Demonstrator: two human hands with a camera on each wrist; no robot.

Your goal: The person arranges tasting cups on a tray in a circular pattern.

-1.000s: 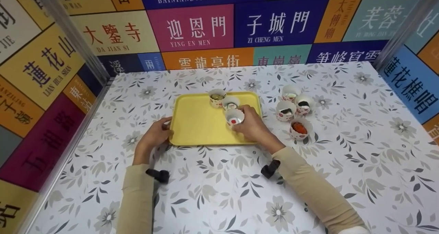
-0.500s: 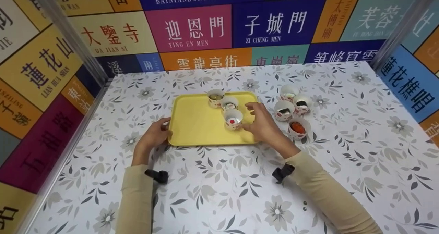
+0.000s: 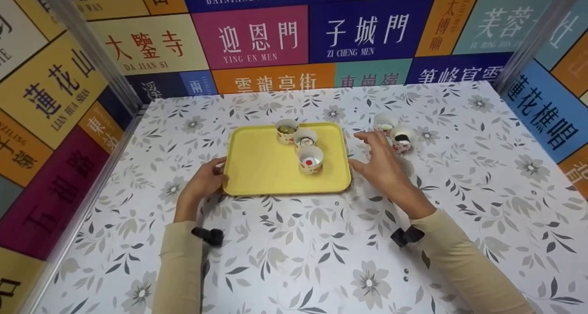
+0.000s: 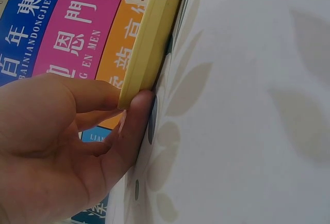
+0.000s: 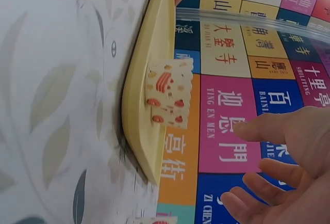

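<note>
A yellow tray (image 3: 257, 169) lies on the table with three patterned paper cups on its right half. The nearest cup (image 3: 310, 168) has something red inside, the middle cup (image 3: 305, 134) something pale, and the far cup (image 3: 286, 138) something greenish. My left hand (image 3: 204, 179) holds the tray's left edge, its fingers above and below the rim in the left wrist view. Just right of the tray, my right hand (image 3: 385, 167) is raised with fingers spread, touching nothing. In the right wrist view a gap separates that hand (image 5: 283, 172) from a tray cup (image 5: 170, 95).
More paper cups stand right of the tray. One with dark contents (image 3: 402, 144) and one with pale contents (image 3: 385, 121) show; others are largely behind my right hand. Walls with coloured name panels (image 3: 250, 36) border the flower-print table (image 3: 275, 249).
My right hand has let go of the nearest cup, leaving it on the tray, and has moved right to the other cups. The left hand stays at the tray edge.
</note>
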